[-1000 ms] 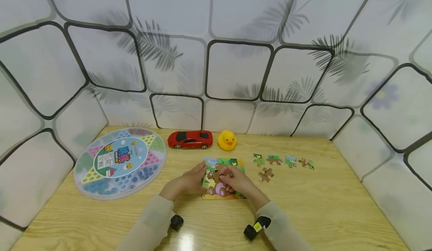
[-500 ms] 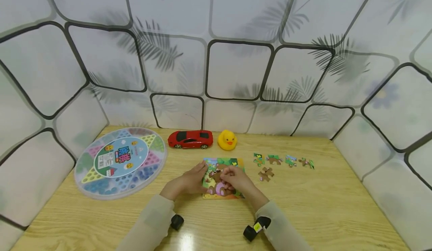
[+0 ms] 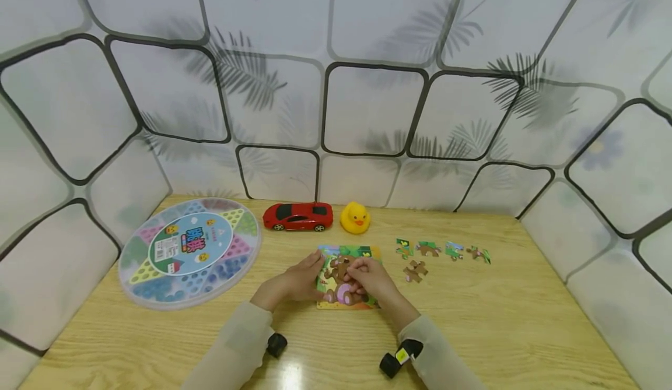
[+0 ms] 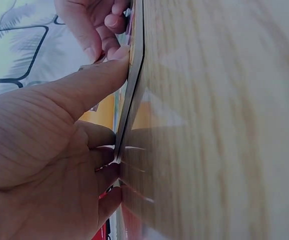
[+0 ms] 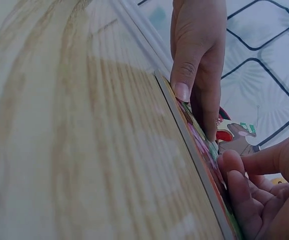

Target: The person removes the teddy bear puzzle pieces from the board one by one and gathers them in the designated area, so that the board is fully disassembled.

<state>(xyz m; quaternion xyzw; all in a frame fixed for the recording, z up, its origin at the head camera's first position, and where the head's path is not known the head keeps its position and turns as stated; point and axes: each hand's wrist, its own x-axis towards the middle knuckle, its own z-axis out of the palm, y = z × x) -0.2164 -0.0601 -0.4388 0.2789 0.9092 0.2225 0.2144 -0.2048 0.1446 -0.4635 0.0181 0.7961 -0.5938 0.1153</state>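
A jigsaw board (image 3: 354, 250) with a bear picture lies on the table. My left hand (image 3: 303, 278) rests at its left side; the left wrist view shows that thumb (image 4: 97, 80) on the board's edge and the fingers spread along its side. Over the board, my right hand (image 3: 374, 280) pinches a brown puzzle piece (image 5: 237, 142) between thumb and fingertips. That piece is tilted up off the picture in the right wrist view. Part of the picture is hidden under the right hand. Several loose puzzle pieces (image 3: 416, 271) lie right of the board.
A red toy car (image 3: 298, 217) and a yellow rubber duck (image 3: 355, 218) stand behind the board. To the left lies a round Chinese checkers set (image 3: 190, 253) in a clear case. A patterned wall (image 3: 367, 110) encloses the wooden table (image 3: 499, 320) at the back and sides.
The piece in my right hand has turned and tilted, so more of its brown face shows now. My left hand has stayed at the board's left side.
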